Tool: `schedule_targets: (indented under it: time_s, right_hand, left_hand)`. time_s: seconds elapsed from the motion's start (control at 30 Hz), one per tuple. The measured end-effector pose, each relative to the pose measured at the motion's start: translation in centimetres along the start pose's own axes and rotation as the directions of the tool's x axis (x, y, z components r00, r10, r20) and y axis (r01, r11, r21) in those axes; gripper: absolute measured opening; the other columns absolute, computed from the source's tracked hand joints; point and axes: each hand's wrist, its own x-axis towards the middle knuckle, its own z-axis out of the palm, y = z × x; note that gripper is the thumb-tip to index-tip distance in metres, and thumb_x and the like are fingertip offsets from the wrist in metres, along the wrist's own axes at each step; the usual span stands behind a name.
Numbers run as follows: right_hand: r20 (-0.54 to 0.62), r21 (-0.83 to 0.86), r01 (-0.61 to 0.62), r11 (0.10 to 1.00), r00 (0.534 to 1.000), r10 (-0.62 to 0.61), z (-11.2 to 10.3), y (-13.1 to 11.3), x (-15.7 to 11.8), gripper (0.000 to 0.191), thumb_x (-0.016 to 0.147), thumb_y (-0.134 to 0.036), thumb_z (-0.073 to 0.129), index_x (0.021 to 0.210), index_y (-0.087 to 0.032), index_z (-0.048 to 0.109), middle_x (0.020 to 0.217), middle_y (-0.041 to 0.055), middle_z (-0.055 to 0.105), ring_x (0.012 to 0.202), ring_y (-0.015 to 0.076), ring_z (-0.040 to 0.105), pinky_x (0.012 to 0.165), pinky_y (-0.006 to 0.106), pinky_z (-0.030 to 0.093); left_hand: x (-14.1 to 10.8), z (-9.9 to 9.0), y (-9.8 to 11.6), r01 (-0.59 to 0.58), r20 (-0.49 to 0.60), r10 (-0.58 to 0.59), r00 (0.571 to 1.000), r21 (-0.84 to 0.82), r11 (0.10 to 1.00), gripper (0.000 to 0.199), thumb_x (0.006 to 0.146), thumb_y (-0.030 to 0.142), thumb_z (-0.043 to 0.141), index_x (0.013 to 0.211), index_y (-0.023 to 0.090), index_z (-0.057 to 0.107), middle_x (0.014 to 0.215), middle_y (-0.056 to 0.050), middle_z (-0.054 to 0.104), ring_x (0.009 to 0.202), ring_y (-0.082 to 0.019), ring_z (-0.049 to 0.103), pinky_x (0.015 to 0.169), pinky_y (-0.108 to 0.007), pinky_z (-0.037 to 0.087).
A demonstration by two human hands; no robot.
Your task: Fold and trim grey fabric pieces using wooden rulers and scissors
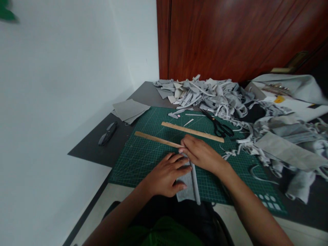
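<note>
A narrow piece of grey fabric point(186, 189) lies at the near edge of the green cutting mat point(153, 162), its right side standing up as a rolled or folded strip. My left hand point(167, 175) rests flat on it, fingers stretched out and slightly apart. At the fabric's far end, my right hand point(198, 152) is closed, its fingers pinching the strip; the exact grip is partly hidden. A wooden ruler point(156, 138) reaches up to the right fingertips, and whether they touch it I cannot tell. Farther off lies a second wooden ruler point(192, 132).
Black scissors point(221, 128) lie beyond the right hand. A heap of grey fabric scraps point(205, 92) covers the back, and more cloth pieces point(294, 150) pile up on the right. Folded glasses point(107, 133) and flat grey sheets point(130, 110) sit at left, beside the white wall point(64, 85).
</note>
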Motion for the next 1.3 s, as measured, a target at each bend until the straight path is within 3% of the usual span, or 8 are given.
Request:
schedule_targets:
  time_s: [0.17,0.37,0.53,0.7,0.9,1.07,1.2,1.3]
  right_hand:
    - [0.015,0.058,0.105,0.993,0.994,-0.106,1.5,-1.6,0.3,0.025,0.110,-0.035,0.037,0.095,-0.022,0.054,0.096,0.0066,0.059,0.086,0.0219,0.058,0.077,0.034,0.042]
    - [0.000,0.056,0.108,0.993,0.994,-0.108,3.1,-0.2,0.8,0.041,0.112,-0.042,0.023,0.094,-0.022,0.054,0.089,0.0052,0.062,0.081,0.0208,0.058,0.077,0.034,0.040]
    - [0.088,-0.037,0.002,0.999,0.996,0.001,3.3,1.9,1.3,0.048,0.113,-0.045,0.026,0.086,-0.021,0.058,0.079,0.0026,0.064,0.073,0.0184,0.057,0.070,0.033,0.033]
    - [0.145,-0.085,-0.030,0.996,0.989,0.042,3.6,2.7,1.6,0.053,0.114,-0.046,0.026,0.088,-0.020,0.065,0.082,0.0039,0.070,0.079,0.0181,0.063,0.073,0.031,0.034]
    - [0.119,-0.183,-0.057,0.981,0.990,0.080,3.3,3.0,1.5,0.055,0.114,-0.047,0.025,0.095,-0.018,0.067,0.092,0.0079,0.074,0.084,0.0200,0.067,0.070,0.032,0.032]
    - [0.216,-0.215,-0.054,0.975,0.971,0.101,2.2,4.2,1.4,0.056,0.094,-0.074,0.058,0.092,-0.019,0.069,0.089,0.0073,0.071,0.078,0.0217,0.063,0.063,0.031,0.027]
    - [0.240,-0.216,-0.166,0.962,0.946,0.217,0.9,5.3,0.9,0.042,0.084,-0.063,0.076,0.090,-0.022,0.070,0.090,0.0049,0.070,0.078,0.0209,0.062,0.061,0.030,0.027]
    - [0.290,-0.188,-0.304,0.934,0.891,0.349,-0.2,6.0,0.3,0.033,0.081,-0.053,0.081,0.090,-0.023,0.070,0.093,0.0042,0.072,0.087,0.0235,0.065,0.064,0.029,0.031]
  left_hand:
    - [-0.2,0.7,-0.2,0.027,-0.006,-0.027,1.000,-0.033,0.999,0.049,0.092,0.052,0.068,0.134,0.026,0.067,0.137,-0.010,0.066,0.137,-0.035,0.052,0.122,-0.055,0.032]
    - [0.1,0.4,-0.1,0.038,0.061,-0.034,0.998,-0.071,0.997,0.053,0.093,0.048,0.067,0.140,0.022,0.063,0.137,-0.012,0.066,0.128,-0.034,0.061,0.105,-0.048,0.050]
    - [0.1,0.7,-0.4,0.064,0.027,-0.063,0.998,-0.040,0.997,0.070,0.093,0.052,0.068,0.155,0.025,0.050,0.162,-0.012,0.047,0.146,-0.038,0.046,0.120,-0.057,0.037]
    - [-0.2,1.0,-1.1,0.072,0.002,-0.072,0.997,-0.031,0.997,0.075,0.094,0.056,0.066,0.159,0.024,0.045,0.163,-0.012,0.046,0.151,-0.036,0.041,0.126,-0.057,0.029]
    - [-0.7,-0.4,-2.6,0.189,-0.005,-0.189,0.982,0.063,0.980,0.085,0.085,0.063,0.074,0.155,0.021,0.050,0.164,-0.014,0.045,0.157,-0.040,0.029,0.128,-0.062,0.017]
    - [-1.5,-1.4,-3.9,0.234,0.009,-0.236,0.972,0.101,0.967,0.088,0.085,0.065,0.074,0.157,0.025,0.045,0.164,-0.011,0.045,0.158,-0.041,0.026,0.127,-0.065,0.018]
    - [-1.6,-1.6,-4.1,0.255,0.012,-0.258,0.966,0.127,0.959,0.094,0.083,0.069,0.074,0.157,0.020,0.045,0.162,-0.014,0.047,0.157,-0.043,0.027,0.127,-0.064,0.020]
    - [-1.5,-1.7,-3.9,0.279,0.024,-0.286,0.958,0.156,0.947,0.098,0.082,0.070,0.074,0.160,0.020,0.042,0.166,-0.013,0.042,0.156,-0.044,0.027,0.125,-0.061,0.027]
